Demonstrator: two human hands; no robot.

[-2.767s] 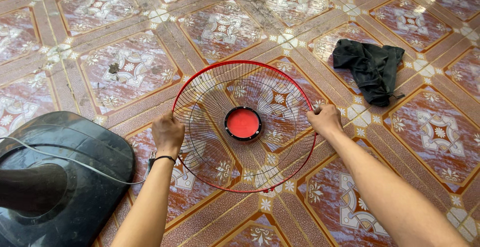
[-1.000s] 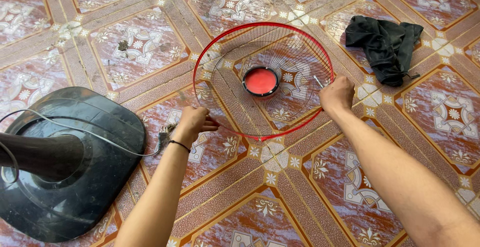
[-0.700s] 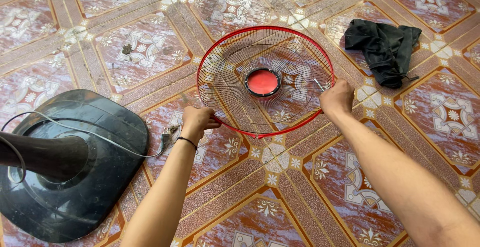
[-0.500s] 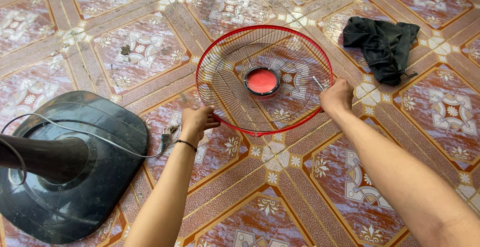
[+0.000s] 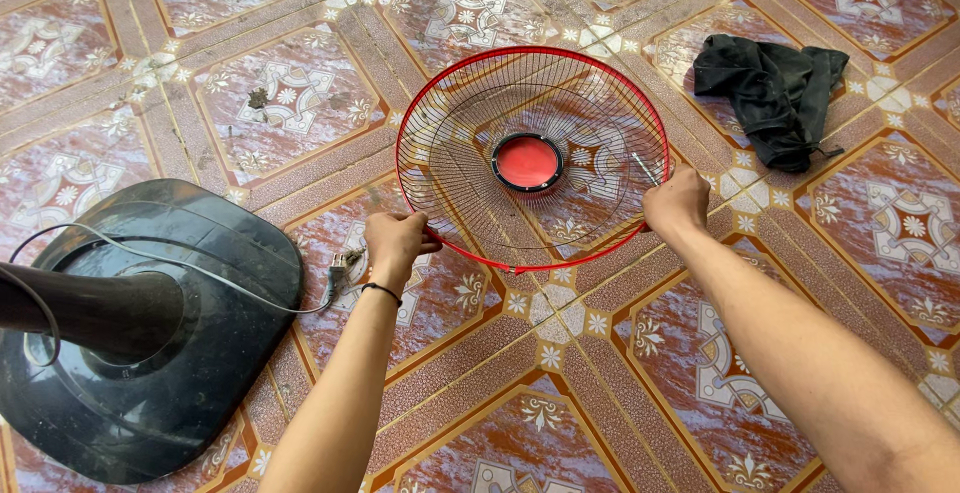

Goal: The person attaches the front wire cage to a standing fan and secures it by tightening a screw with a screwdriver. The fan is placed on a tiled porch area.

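Both my hands are on the red wire fan guard (image 5: 533,158), which sits over the patterned floor tiles (image 5: 300,103) ahead of me. My left hand (image 5: 395,241) grasps the rim at about 8 o'clock, fingers curled over the red edge. My right hand (image 5: 678,203) is clenched on the rim at about 4 o'clock. The guard's red centre cap (image 5: 527,161) faces up, ringed in black. A black cloth (image 5: 770,93) lies crumpled at 2 o'clock, apart from the guard. The dark fan base (image 5: 150,333) with its pole stands at 8 o'clock, a grey cord (image 5: 200,271) draped over it, the plug just beside my left wrist.
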